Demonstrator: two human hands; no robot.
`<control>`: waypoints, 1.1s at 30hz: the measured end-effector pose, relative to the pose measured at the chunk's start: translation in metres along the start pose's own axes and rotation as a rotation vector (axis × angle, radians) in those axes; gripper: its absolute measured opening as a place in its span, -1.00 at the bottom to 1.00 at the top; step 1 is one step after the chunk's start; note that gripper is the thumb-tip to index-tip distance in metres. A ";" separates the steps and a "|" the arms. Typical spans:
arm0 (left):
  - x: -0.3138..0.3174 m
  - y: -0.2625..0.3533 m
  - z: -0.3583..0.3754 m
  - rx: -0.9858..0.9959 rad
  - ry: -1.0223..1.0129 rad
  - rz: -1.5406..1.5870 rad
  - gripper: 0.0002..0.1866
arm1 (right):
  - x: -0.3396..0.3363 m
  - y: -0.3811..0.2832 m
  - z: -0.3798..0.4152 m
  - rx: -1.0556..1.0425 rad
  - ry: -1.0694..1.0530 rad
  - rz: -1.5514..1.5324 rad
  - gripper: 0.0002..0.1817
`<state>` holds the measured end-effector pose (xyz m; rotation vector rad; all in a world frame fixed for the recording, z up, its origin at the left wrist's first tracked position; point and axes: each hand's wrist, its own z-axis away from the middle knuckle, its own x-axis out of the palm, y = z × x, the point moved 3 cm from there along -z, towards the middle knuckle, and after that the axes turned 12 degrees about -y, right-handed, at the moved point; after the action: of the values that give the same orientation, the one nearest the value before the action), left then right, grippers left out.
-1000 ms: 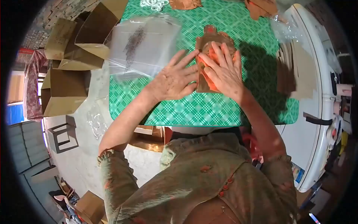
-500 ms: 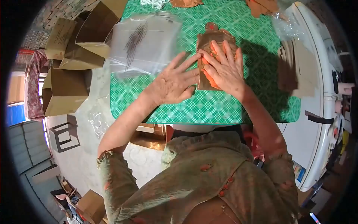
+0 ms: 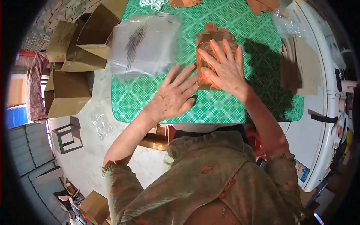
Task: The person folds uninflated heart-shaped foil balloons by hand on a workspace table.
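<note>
Under my right hand point(image 3: 224, 71) lies a flat brown and orange piece point(image 3: 219, 34), with a shiny surface and a rounded tab bearing a red spot at its far end. That hand rests flat over the orange area, fingers spread. My left hand point(image 3: 176, 92) is palm down with its fingers apart, its fingertips close to the near left edge of the piece. The right palm and fingers hide much of the middle. To the left of the piece is a stack of clear plastic bags point(image 3: 159, 41) with dark print.
A green checked cloth point(image 3: 150, 101) covers the table. Brown card sheets point(image 3: 307, 67) and crumpled clear plastic point(image 3: 288, 22) lie at the right. Orange-brown pieces point(image 3: 262, 5) and white loops point(image 3: 153, 3) sit at the far edge. Open cardboard boxes point(image 3: 71, 88) stand on the left.
My left hand has drawn slightly back from the orange piece, toward the near left. My right hand stays flat on the piece, with its fingers shifted a little.
</note>
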<state>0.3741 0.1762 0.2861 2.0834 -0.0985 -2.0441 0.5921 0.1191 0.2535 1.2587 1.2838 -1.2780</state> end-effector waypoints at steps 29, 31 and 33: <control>-0.011 0.031 -0.056 -0.180 0.247 0.121 -0.22 | 0.008 0.005 -0.001 0.018 -0.042 -0.087 -0.25; -0.008 0.020 -0.073 -0.165 0.339 0.331 -0.26 | -0.004 0.001 0.002 0.003 -0.053 -0.069 -0.15; -0.012 0.022 -0.091 -0.218 0.410 0.619 -0.28 | -0.010 0.000 0.002 0.048 -0.155 -0.058 -0.04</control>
<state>0.4660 0.1673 0.3027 1.9636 -0.3779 -1.1990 0.5925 0.1170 0.2630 1.1388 1.1925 -1.4270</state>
